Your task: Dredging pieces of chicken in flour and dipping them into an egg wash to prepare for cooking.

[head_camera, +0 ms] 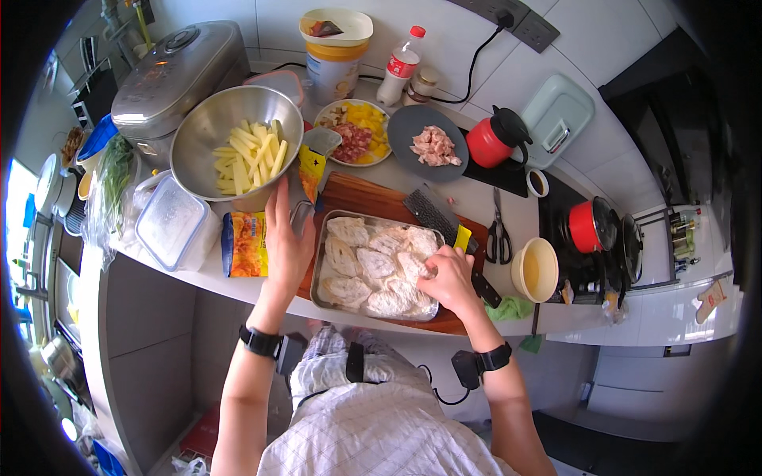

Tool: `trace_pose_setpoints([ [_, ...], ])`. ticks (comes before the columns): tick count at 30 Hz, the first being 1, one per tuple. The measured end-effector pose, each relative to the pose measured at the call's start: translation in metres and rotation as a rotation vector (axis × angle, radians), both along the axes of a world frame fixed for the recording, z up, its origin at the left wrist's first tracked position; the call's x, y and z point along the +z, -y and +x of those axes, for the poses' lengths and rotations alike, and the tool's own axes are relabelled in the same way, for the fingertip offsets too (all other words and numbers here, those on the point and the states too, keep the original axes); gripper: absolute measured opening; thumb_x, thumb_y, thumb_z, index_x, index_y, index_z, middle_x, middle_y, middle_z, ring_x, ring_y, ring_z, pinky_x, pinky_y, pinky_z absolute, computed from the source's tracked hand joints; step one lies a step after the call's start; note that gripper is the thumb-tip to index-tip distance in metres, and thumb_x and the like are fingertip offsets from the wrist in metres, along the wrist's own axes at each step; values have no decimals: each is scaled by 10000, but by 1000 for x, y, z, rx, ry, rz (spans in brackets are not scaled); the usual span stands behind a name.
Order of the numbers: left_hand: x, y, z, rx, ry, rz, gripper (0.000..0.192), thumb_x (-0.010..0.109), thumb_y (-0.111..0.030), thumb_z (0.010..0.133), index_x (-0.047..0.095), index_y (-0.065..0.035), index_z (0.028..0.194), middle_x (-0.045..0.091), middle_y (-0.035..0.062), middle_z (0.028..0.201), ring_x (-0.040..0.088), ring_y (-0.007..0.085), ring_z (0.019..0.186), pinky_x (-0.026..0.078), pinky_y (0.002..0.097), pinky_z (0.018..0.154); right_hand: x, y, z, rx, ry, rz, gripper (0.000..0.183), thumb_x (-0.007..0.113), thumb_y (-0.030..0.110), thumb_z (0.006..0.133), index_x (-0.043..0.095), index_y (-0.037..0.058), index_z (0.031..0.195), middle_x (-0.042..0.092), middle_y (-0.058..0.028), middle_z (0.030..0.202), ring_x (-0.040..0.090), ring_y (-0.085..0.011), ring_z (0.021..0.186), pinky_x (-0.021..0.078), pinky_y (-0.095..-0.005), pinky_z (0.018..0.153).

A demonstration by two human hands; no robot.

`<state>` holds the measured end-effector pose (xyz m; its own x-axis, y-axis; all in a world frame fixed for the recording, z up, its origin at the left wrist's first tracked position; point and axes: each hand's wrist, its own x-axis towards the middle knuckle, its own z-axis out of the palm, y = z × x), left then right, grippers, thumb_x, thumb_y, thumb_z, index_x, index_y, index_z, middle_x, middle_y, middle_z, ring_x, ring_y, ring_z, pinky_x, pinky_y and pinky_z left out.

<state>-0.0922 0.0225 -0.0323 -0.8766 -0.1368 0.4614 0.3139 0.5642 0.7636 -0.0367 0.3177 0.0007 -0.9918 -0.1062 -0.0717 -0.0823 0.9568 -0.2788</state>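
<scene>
My right hand (451, 276) is over the right side of a metal tray (317, 285), its fingertips bunched at a flour-coated piece of meat (414, 266); whether they grip it I cannot tell. Several more coated pieces (342, 256) fill the tray, which rests on a wooden cutting board (351, 189). To the left of the tray, my left hand (289, 241) is raised with fingers apart, near a yellow and blue packet (245, 244) and below a steel bowl (196, 149) of cut potato sticks (253, 157). A cleaver (437, 214) lies on the board behind the tray.
Kitchen scissors (497, 232) and a cream bowl of yellow liquid (534, 271) are at the right. Behind stand a plate of diced food (357, 132), a grey plate with raw meat (425, 169), a red jug (491, 143) and a bottle (399, 68). A lidded plastic box (172, 223) sits left.
</scene>
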Motion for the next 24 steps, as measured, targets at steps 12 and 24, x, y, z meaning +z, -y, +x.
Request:
trace_pose_setpoints([
  [12, -52, 17, 43, 236, -40, -77, 671, 588, 17, 881, 309, 4, 1492, 385, 262, 1427, 391, 432, 1319, 350, 478, 1096, 23, 6, -4, 112, -332, 26, 210, 747, 134, 643, 656, 45, 810, 540, -67, 946, 501, -251, 963, 322, -398, 883],
  [24, -61, 24, 46, 248, -70, -18, 609, 568, -43, 912, 337, 12, 1473, 388, 233, 1447, 373, 398, 1346, 303, 463, 1124, 11, -6, 5, 100, -184, 109, 134, 740, 188, 767, 738, 104, 871, 532, -43, 931, 480, -232, 962, 306, -384, 845],
])
